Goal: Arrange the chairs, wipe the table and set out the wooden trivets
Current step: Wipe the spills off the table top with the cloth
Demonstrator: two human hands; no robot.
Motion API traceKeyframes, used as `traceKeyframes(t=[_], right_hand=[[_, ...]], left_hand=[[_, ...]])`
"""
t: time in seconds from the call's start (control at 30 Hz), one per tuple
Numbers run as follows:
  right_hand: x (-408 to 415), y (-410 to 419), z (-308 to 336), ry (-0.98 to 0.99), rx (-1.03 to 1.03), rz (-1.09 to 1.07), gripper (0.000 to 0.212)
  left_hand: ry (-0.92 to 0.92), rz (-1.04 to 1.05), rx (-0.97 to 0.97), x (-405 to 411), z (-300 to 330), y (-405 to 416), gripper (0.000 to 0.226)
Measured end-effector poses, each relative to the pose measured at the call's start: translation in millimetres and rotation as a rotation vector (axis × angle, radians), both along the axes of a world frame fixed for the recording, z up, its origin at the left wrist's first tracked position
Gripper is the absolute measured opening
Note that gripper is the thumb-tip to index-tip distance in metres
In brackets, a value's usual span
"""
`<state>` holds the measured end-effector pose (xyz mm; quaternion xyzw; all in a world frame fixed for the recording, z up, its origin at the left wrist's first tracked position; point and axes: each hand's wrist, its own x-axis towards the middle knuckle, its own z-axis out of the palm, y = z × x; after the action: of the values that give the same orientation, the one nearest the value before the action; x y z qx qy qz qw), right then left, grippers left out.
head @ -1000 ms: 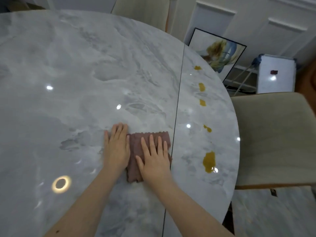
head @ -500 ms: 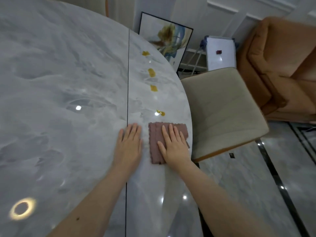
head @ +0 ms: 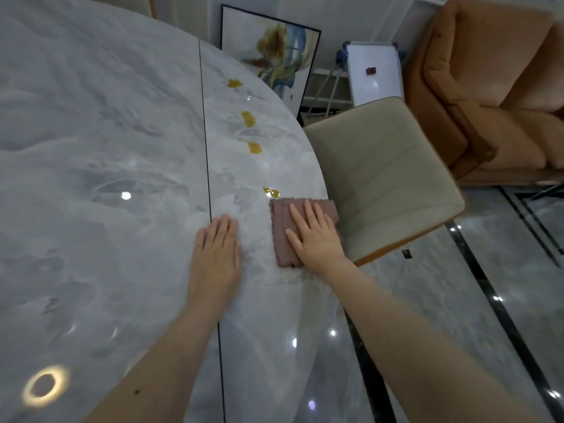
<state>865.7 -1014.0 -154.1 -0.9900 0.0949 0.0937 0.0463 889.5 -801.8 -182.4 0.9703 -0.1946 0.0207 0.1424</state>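
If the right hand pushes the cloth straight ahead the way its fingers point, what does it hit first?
Probably the nearest yellow spill, just beyond the cloth under the right hand. The spill sits slightly left of the fingers' line, so the cloth's far left corner would likely meet it first.

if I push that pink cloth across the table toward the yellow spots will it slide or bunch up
The folded cloth probably slides easily: the table looks glossy. It lies limp, so unpressed edges may bunch. The right hand pressing flat should limit that.
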Motion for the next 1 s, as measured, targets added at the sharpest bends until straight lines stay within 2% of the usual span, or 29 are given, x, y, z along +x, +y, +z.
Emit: traceKeyframes(t=[0.1,0.23,0.33,0.47,0.57,0.73,0.8,0.93,1.0], right_hand=[[18.5,26.2,-6.1,-0.056,0.015,-0.073,0.06],[-41.0,34.9,-1.6,-0.041,0.051,0.223,0.067],[-61.0,7.2,-0.1,-0.028,0.013,0.302,0.069],[-12.0,-13.5,1.4,-0.02,0.005,0.119,0.079],[42.9,-13.6,-5.1,-0.05,-0.012,0.029,0.067],[105.8,19.4,-10.4,-0.072,0.034,0.026,0.059],[94.5,29.0,-9.3,-0.083,0.035,0.117,0.057],[30.6,13.2,-5.8,-0.068,0.064,0.455,0.057],[27.5,-13.0,-4.9,-0.037,0.054,0.466,0.058]], left_hand=[[-0.016,-0.019,-0.017,0.8,-1.1,1.7,0.055],[-0.007,-0.015,-0.034,-0.4,-0.9,2.7,0.056],[0.003,-0.007,-0.046,-1.1,-0.3,2.4,0.056],[0.003,-0.002,-0.08,-1.5,1.9,0.4,0.055],[-0.024,0.005,-0.143,-0.9,1.5,0.6,0.052],[-0.114,0.103,-0.249,36.1,17.3,-3.6,0.044],[-0.095,0.142,-0.23,54.9,17.8,-6.3,0.045],[-0.065,0.142,-0.105,80.7,11.0,-15.0,0.047],[-0.031,0.138,-0.077,86.3,7.7,-17.2,0.051]])
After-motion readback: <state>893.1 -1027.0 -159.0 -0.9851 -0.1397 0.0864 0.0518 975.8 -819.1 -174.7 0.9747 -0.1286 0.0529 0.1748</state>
